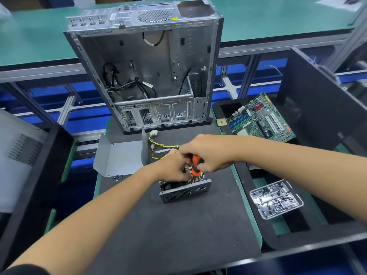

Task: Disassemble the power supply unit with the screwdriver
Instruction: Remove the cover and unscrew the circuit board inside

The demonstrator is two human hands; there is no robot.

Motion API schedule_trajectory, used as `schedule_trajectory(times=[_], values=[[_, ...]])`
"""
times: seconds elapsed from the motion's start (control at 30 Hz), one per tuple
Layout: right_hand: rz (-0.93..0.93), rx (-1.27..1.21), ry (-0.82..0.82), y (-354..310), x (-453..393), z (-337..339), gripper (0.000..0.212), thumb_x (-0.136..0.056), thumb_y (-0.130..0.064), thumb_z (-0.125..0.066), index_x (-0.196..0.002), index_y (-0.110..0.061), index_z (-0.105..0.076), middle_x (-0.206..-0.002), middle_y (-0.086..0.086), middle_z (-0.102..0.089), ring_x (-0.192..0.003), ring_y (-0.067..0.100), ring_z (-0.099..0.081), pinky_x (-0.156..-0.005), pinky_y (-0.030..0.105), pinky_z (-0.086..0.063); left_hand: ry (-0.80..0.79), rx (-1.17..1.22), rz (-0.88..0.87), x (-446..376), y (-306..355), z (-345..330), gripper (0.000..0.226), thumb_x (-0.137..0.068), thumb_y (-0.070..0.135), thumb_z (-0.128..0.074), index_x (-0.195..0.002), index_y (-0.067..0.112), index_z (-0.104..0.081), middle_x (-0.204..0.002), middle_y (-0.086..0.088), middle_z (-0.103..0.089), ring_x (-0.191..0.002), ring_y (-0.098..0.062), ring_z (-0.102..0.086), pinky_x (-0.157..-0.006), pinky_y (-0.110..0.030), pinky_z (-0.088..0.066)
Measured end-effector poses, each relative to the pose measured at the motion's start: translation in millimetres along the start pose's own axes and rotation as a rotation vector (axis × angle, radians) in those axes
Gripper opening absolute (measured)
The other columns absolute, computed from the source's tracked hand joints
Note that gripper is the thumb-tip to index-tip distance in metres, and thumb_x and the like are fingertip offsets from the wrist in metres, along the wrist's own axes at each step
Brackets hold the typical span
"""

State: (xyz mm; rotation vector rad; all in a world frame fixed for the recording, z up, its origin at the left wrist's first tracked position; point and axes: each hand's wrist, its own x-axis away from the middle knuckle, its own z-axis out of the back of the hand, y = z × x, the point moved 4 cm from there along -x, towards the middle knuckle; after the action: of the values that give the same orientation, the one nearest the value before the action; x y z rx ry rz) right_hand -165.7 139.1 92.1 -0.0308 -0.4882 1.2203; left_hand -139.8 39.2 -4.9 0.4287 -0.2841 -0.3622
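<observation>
My right hand point(206, 153) is curled round the orange-and-black screwdriver point(196, 165), gripping its handle just above the open power supply point(184, 190), which sits on the dark surface point(168, 231) at the centre of the frame. My left hand point(172, 167) reaches in from the lower left, its fingers bent down into the top of the unit right beside the screwdriver; whether they pinch something there I cannot tell, since the right hand covers them. The unit's vented front panel faces me, and yellow and black wires point(158, 147) run from it toward the upper left, ending in white plugs. Its grey metal cover point(119, 157) lies off, to the left of the hands, with a few loose screws point(118, 177) just below it. Behind, in the upper middle of the frame, stands an emptied computer case point(147, 62) with its side open. To the right, a green motherboard point(260, 118) leans in a black bin, and lower right a clear tray point(276, 198) holds many screws.
</observation>
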Motion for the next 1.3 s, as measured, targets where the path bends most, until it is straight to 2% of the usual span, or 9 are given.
schedule_trajectory(times=[0.1, 0.2, 0.33, 0.53, 0.73, 0.87, 0.93, 1.03, 1.3], values=[[0.024, 0.002, -0.026, -1.1, 1.2, -1.4, 0.018, -0.076, -0.009, -0.063, -0.089, -0.016, -0.052, -0.087, 0.001, -0.06, -0.08, 0.022, -0.052, -0.067, 0.035, -0.044, -0.136, -0.055, 0.02, -4.7, 4.8, -5.4, 0.032, -0.087, 0.027, -0.058, -0.115, 0.014, -0.064, -0.127, -0.005, -0.056, -0.122, -0.024, -0.042, -0.1, -0.026, -0.03], [-0.017, 0.053, -0.038, -0.4, -0.7, -6.4, 0.014, -0.089, -0.028, -0.058, -0.095, -0.018, -0.051, -0.09, 0.0, -0.057, -0.082, 0.022, -0.052, -0.071, 0.036, -0.046, -0.329, -0.142, 0.065, -11.8, 8.2, -11.3, 0.033, -0.089, 0.021, -0.049, -0.119, 0.015, -0.06, -0.124, -0.008, -0.058, -0.119, -0.025, -0.046, -0.097, -0.025, -0.031], [-0.114, 0.131, -0.063, 3.3, -1.7, -7.1, 0.025, -0.098, -0.034, -0.045, -0.114, -0.017, -0.052, -0.086, 0.003, -0.048, -0.079, 0.027, -0.05, -0.064, 0.035, -0.038, -0.361, -0.35, 0.048, -19.4, 15.9, -9.8, 0.016, -0.091, 0.019, -0.041, -0.077, 0.016, -0.048, -0.086, -0.003, -0.056, -0.083, -0.022, -0.038, -0.073, -0.024, -0.02], [-0.086, 0.104, -0.104, 8.1, 3.6, -2.6, 0.016, -0.084, -0.022, -0.06, -0.098, -0.016, -0.054, -0.074, -0.006, -0.044, -0.068, 0.018, -0.047, -0.051, 0.029, -0.029, -0.39, -0.488, -0.038, -30.4, 23.4, -14.8, 0.011, -0.087, 0.018, -0.047, -0.087, 0.009, -0.054, -0.09, -0.009, -0.053, -0.078, -0.023, -0.036, -0.067, -0.028, -0.024], [-0.014, 0.049, -0.089, 7.1, 4.6, -3.9, 0.015, -0.075, -0.013, -0.065, -0.081, -0.016, -0.051, -0.077, -0.001, -0.061, -0.068, 0.02, -0.048, -0.048, 0.023, -0.03, -0.542, -0.503, 0.011, -38.3, 20.6, -22.1, 0.021, -0.087, 0.013, -0.045, -0.067, 0.013, -0.039, -0.067, 0.002, -0.039, -0.079, -0.025, -0.041, -0.071, -0.029, -0.031], [-0.074, 0.035, -0.073, 7.7, 3.4, -7.6, 0.017, -0.084, -0.028, -0.064, -0.089, -0.015, -0.054, -0.081, -0.001, -0.056, -0.077, 0.019, -0.048, -0.062, 0.031, -0.041, -0.499, -0.426, -0.004, -34.2, 20.3, -20.7, 0.017, -0.09, 0.015, -0.043, -0.093, 0.006, -0.056, -0.091, -0.008, -0.051, -0.09, -0.025, -0.045, -0.07, -0.017, -0.027], [-0.149, 0.079, -0.088, 10.8, 2.7, -9.2, 0.021, -0.09, -0.035, -0.056, -0.09, -0.014, -0.055, -0.078, 0.001, -0.053, -0.077, 0.022, -0.049, -0.062, 0.034, -0.041, -0.451, -0.39, -0.02, -32.8, 17.7, -21.6, 0.011, -0.087, 0.013, -0.043, -0.078, 0.012, -0.049, -0.081, -0.002, -0.044, -0.082, -0.022, -0.036, -0.061, -0.019, -0.02], [-0.158, 0.102, -0.121, 13.4, -0.9, -7.9, 0.023, -0.09, -0.031, -0.055, -0.088, -0.009, -0.058, -0.082, 0.009, -0.063, -0.071, 0.023, -0.053, -0.053, 0.032, -0.037, -0.409, -0.36, -0.041, -31.0, 18.1, -20.9, 0.029, -0.083, 0.007, -0.043, -0.062, 0.018, -0.027, -0.068, 0.003, -0.031, -0.073, -0.021, -0.028, -0.055, -0.03, -0.015], [-0.129, 0.115, -0.13, 12.0, -3.3, -6.5, 0.018, -0.083, -0.029, -0.064, -0.089, -0.013, -0.058, -0.08, 0.003, -0.054, -0.076, 0.025, -0.053, -0.057, 0.03, -0.039, -0.342, -0.353, -0.02, -36.3, 12.7, -17.9, 0.015, -0.083, 0.017, -0.049, -0.07, 0.015, -0.041, -0.075, -0.003, -0.054, -0.077, -0.029, -0.048, -0.061, -0.03, -0.037]])
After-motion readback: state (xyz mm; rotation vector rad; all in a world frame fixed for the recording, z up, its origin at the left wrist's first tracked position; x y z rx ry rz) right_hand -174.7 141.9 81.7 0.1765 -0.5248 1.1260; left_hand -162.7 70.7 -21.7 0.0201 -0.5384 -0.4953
